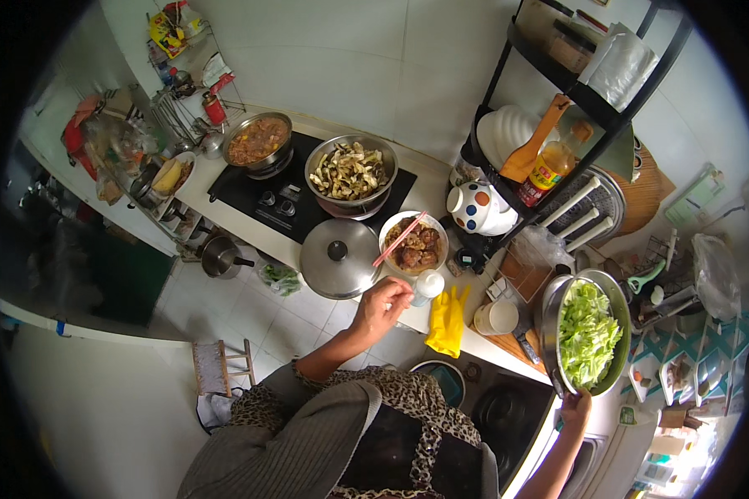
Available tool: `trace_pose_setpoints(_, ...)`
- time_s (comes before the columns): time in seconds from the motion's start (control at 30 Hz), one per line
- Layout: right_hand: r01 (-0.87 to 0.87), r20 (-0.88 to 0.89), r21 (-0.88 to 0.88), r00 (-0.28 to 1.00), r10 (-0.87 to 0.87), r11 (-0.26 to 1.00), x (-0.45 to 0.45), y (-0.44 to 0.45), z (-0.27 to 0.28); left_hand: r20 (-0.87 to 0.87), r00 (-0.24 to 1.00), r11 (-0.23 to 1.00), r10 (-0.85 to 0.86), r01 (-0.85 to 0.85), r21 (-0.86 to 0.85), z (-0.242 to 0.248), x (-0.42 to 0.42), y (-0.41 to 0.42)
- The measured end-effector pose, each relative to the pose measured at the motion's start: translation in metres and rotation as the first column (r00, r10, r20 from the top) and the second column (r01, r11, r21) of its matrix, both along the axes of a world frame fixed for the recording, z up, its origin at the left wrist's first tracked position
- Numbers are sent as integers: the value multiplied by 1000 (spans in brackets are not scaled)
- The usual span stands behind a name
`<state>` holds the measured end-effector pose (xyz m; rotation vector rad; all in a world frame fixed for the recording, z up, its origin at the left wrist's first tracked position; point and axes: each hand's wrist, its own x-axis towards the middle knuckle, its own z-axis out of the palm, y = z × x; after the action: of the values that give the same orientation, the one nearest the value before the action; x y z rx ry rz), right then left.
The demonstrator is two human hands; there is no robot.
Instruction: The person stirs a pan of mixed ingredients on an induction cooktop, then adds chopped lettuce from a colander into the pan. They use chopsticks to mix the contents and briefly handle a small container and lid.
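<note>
My right hand [575,408] grips the near rim of a metal basin [621,305] heaped with chopped pale green leafy vegetables [590,337]. Over the counter's front edge, my left hand [384,305] has its fingers loosely curled; whether anything small is between them cannot be made out. Close beside its fingertips stands a small jar with a white lid [429,284]. A domed steel lid [339,259] with a black knob lies left of that hand. Behind it, a white bowl [442,232] holds browned food, with red chopsticks [399,239] across the top.
On the black cooktop [249,193] stand a pan of reddish stew [257,140] and a steel bowl of sliced food [351,171]. Yellow rubber gloves [447,321], a white cup [495,317] and a knife [527,346] lie between my hands. A black rack [555,78] rises behind.
</note>
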<state>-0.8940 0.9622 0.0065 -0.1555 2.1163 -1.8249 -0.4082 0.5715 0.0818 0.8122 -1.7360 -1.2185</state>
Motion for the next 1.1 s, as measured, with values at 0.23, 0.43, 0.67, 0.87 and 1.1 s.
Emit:
trace_pose_setpoints(0.23, 218, 579, -122, 808, -109, 968, 117, 13, 43, -29, 920, 889, -390, 384, 249, -6, 15, 41)
trace_pose_setpoints(0.43, 201, 469, -165, 877, -102, 966, 223, 12, 78, -338, 779, 403, -528, 580, 708, 13, 16, 78)
trace_pose_setpoints(0.67, -45, 387, -6, 921, 44, 999, 335, -38, 165, -587, 696, 166, -413, 691, 703, 48, 59, 73)
trace_pose_setpoints(0.87, -397, 378, -57, 840, 388, 916, 398, -106, 166, -505, 834, 324, -221, 551, 769, 29, 166, 61)
trace_pose_setpoints(1.1, -603, -235, 458, 627, 743, 653, 442, -214, 174, -391, 920, 640, 32, 281, 715, 5, 298, 63)
